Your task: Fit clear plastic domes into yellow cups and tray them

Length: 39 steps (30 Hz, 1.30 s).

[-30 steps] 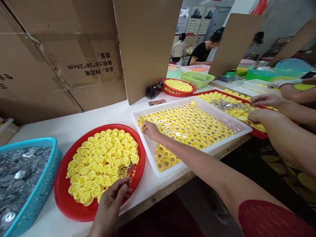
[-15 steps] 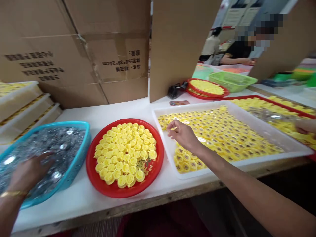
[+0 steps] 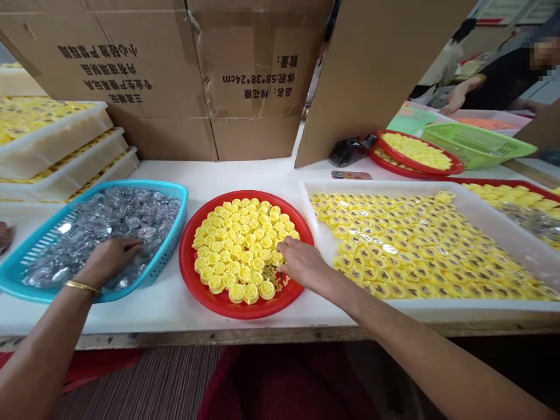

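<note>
My left hand (image 3: 114, 258) rests over the blue basket (image 3: 171, 248), its fingers curled together among small clear plastic caps (image 3: 131, 210). What it pinches, if anything, is hidden. My right hand (image 3: 301, 262) reaches over the right side of a round red tray (image 3: 192, 280). Its fingertips are closed at the edge of a small round yellow cup (image 3: 277, 256). Many more yellow cups (image 3: 236, 245) fill that tray, with small loose bits (image 3: 277, 279) near the right hand. On the right, a white tray (image 3: 321, 233) holds rows of yellow cups with dark centres under shiny clear caps.
Stacked white trays (image 3: 61, 146) of yellow pieces stand at the left. Cardboard panels (image 3: 157, 87) wall off the back. Behind the white tray are stacked red trays (image 3: 415, 154), a green basket (image 3: 476, 146) and a black item (image 3: 350, 151). A person (image 3: 494, 81) sits beyond.
My right hand has moved from above the white tray to the red tray's right side. My left hand stays in the blue basket, its fingers now more curled. The view has turned.
</note>
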Tool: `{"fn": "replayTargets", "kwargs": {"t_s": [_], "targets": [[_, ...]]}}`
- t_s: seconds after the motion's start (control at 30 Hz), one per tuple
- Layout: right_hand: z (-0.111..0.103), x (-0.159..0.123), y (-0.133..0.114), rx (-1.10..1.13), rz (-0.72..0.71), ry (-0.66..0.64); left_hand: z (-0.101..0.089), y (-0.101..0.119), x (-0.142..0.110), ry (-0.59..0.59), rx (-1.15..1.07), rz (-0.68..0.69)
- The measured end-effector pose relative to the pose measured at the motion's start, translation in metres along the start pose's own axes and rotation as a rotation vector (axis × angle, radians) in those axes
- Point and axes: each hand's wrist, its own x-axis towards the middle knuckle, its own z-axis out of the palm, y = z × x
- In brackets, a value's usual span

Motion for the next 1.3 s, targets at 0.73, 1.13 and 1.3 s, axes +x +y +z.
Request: {"fn": "replayTargets", "kwargs": {"t_s": [0.73, 1.13, 1.3], "targets": [[0.041, -0.007, -0.014, -0.105, 0.071, 0.200, 0.057, 0.077, -0.087, -0.203, -1.225, -0.030], [0.039, -0.019, -0.012, -0.039, 0.053, 0.310, 0.098, 0.130, -0.122, -0.444, -1.435, -0.152], [0.031, -0.033, -0.010, 0.042, 0.016, 0.407, 0.110, 0.138, -0.127, -0.392, -1.432, -0.098]]}}
